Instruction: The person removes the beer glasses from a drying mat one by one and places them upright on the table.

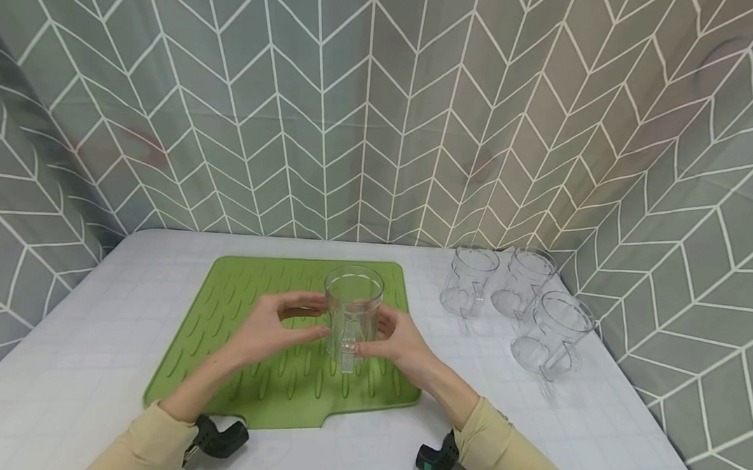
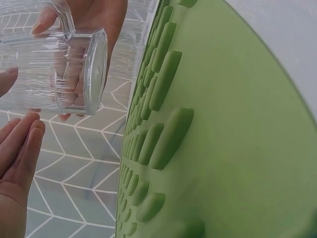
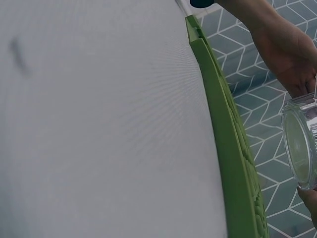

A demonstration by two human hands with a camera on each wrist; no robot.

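A clear glass mug [image 1: 353,311] is held upright above the green mat, its handle towards me. Its base hangs apart from the mat in the left wrist view. My right hand [image 1: 403,345] grips the mug from the right, thumb by the handle and fingers behind the glass. On the other side my left hand [image 1: 278,325] has its thumb and fingers spread around the mug. In the left wrist view those fingers [image 2: 22,144] look nearly straight, close to the glass [image 2: 49,74]; whether they touch it is unclear.
The ribbed green mat [image 1: 221,326] lies on a white-covered table [image 1: 82,334]. Three more glass mugs, a back left one [image 1: 469,281], a back right one [image 1: 524,282] and a front one [image 1: 552,334], stand right of the mat. A patterned curtain [image 1: 357,108] encloses the table's back and sides.
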